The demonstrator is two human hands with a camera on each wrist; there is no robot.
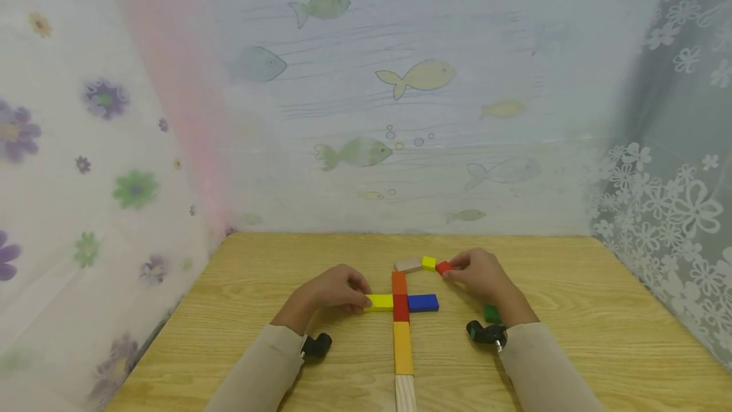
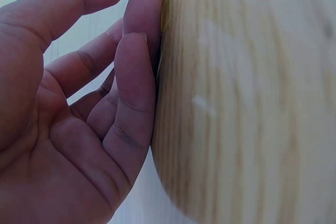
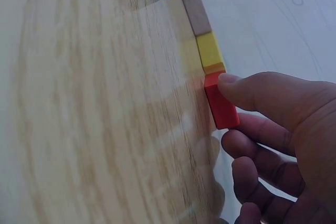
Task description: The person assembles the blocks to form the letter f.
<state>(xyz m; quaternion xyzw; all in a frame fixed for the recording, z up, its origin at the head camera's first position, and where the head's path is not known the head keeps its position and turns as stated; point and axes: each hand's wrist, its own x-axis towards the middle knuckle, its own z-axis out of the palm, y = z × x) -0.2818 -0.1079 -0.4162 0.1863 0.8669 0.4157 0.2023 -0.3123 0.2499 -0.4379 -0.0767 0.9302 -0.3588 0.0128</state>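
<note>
My right hand (image 1: 480,275) pinches a small red block (image 3: 222,103) between thumb and fingers, at the end of a short row. Beside it in that row lie a small yellow block (image 3: 210,51) and a pale wooden block (image 1: 408,265). My left hand (image 1: 337,288) grips the outer end of a long yellow block (image 1: 380,302) with thumb and fingertips, low at the tabletop. That block's inner end meets a red block (image 1: 401,308). On the red block's other side lies a blue block (image 1: 423,302). An orange block (image 1: 399,283) continues up towards the pale one.
Below the red centre block, an amber block (image 1: 403,348) and a striped natural-wood block (image 1: 405,393) run towards me. A green block (image 1: 492,313) lies partly hidden under my right wrist. The wooden table (image 1: 274,253) ends at a fish-printed curtain (image 1: 354,202).
</note>
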